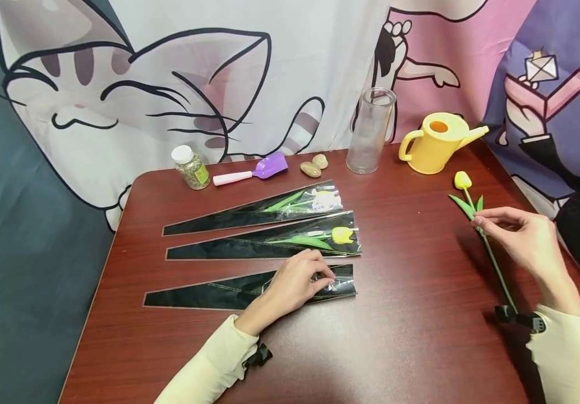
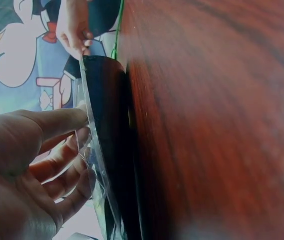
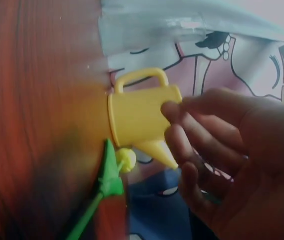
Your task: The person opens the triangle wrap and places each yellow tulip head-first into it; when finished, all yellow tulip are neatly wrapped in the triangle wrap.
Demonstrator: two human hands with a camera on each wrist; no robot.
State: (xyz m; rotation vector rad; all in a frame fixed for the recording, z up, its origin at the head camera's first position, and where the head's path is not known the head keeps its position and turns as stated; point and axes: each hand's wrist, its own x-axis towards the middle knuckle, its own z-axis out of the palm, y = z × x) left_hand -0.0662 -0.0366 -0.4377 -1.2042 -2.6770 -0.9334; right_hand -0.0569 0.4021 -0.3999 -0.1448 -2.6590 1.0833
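Note:
My left hand (image 1: pixel 297 283) pinches the clear front film of the nearest black flower sleeve (image 1: pixel 184 296) at its wide right end. In the left wrist view the film (image 2: pixel 96 150) stands away from the dark backing, thumb and fingers at its edge. My right hand (image 1: pixel 524 238) hovers over a yellow artificial tulip (image 1: pixel 463 180) with green leaves at the table's right side. In the right wrist view, its loosely bent fingers (image 3: pixel 179 142) hold nothing, and the tulip's stem (image 3: pixel 87 215) is apart from them. Two more sleeves lie behind, the middle sleeve (image 1: pixel 209 251) and the far sleeve (image 1: pixel 204 223), each with a tulip inside.
Along the back edge stand a lidded jar (image 1: pixel 191 168), a purple scoop (image 1: pixel 271 166), two stones (image 1: pixel 311 169), a clear glass vase (image 1: pixel 366 148) and a yellow watering can (image 1: pixel 428 151). A printed curtain (image 1: pixel 290 67) hangs behind the reddish-brown table (image 1: pixel 406 336).

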